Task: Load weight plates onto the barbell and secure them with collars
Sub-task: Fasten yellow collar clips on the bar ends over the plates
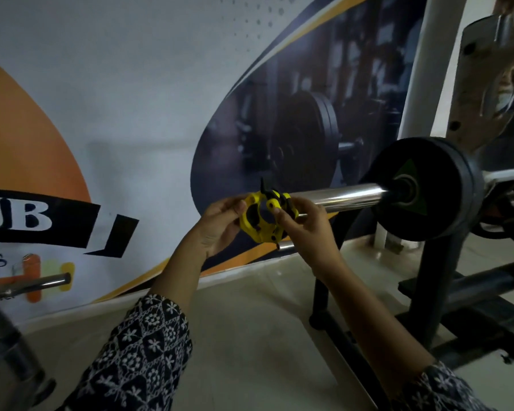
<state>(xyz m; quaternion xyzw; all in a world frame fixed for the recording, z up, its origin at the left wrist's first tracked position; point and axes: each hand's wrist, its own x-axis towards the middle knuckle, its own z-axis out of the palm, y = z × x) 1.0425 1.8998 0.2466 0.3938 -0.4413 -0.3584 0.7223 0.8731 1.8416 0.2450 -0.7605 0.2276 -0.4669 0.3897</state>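
In the head view, a yellow collar (263,219) with black inserts and a black lever is held by both hands just in front of the free end of the chromed barbell sleeve (343,197). The left hand (217,225) is curled around the collar's left rim, with the thumb pressed on the upper edge and the fingers tucked beneath. The right hand (304,226) is closed on the collar's right side, the thumb laid over the yellow front face and the fingers wrapped behind it. Whether the collar's bore has already been slipped over the sleeve tip cannot be told, since that tip is hidden behind the collar and the right hand. Farther right along the sleeve, a black weight plate (428,189) with a green marking near its hub is seated against the inner stop, well apart from the collar, with bare chrome left between them. The bar is carried on a dark rack (436,280) standing on a pale floor (250,321). A printed wall banner (131,99) with orange, white and dark panels fills the background. Both forearms are covered by black sleeves (143,351) patterned with white flowers. A second chrome bar end (46,281) is seen at the lower left.
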